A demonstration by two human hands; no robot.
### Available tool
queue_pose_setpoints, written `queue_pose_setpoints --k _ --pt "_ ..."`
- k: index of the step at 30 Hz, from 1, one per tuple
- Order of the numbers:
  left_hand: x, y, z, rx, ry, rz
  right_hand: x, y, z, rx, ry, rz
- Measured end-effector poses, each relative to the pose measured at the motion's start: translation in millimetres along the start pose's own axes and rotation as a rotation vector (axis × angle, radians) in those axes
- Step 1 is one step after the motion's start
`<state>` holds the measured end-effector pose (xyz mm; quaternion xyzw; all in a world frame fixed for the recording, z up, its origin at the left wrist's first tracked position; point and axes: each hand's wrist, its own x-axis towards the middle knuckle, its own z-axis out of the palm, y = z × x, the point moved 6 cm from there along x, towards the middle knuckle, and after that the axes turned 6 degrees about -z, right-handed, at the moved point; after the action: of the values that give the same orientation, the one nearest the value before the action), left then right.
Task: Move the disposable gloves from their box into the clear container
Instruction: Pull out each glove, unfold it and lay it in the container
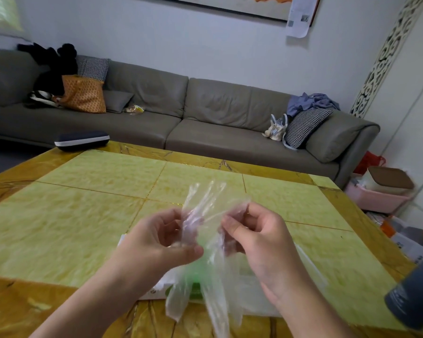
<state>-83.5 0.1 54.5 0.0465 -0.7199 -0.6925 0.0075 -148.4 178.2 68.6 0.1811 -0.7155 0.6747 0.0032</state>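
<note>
item: disposable gloves, thin clear film, a small bunch. location: held in the air directly above the glove box, which lies flat on the table under my wrists.

holders: left hand and right hand, each with thumb and curled fingers pinching the film, the two hands close together.

orientation: long axis near upright; the finger ends point up and away from the box, the cuffs hang down past the box's near edge.

handling, as i judge it: almost weightless, limp, slippery, clingy, easily torn. best taken at the gathered middle, where i pinch now, not by single fingers.

clear container: seems to lie just right of the box, under my right hand; its outline is too faint for me to confirm.
</note>
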Motion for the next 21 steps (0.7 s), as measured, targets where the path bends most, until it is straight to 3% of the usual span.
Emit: queue_pose_setpoints --k 4,9,13,21 --pt "-1.6 -0.3 5.7 -0.034 -0.040 -0.046 1.2 6.4 -2.0 -0.045 -0.037 0.023" --pt "5.6 -6.7 -8.7 -0.088 0.241 0.027 -0.5 9.6 1.5 0.021 -0.073 0.087" --pt "5.0 -5.7 -16.1 -0.136 0.283 0.049 -8.3 17.3 11.6 -0.070 -0.200 0.215" --pt "2.9 -3.6 -35.9 -0.261 0.396 0.042 -5.6 14.9 2.8 -0.022 -0.111 0.168"
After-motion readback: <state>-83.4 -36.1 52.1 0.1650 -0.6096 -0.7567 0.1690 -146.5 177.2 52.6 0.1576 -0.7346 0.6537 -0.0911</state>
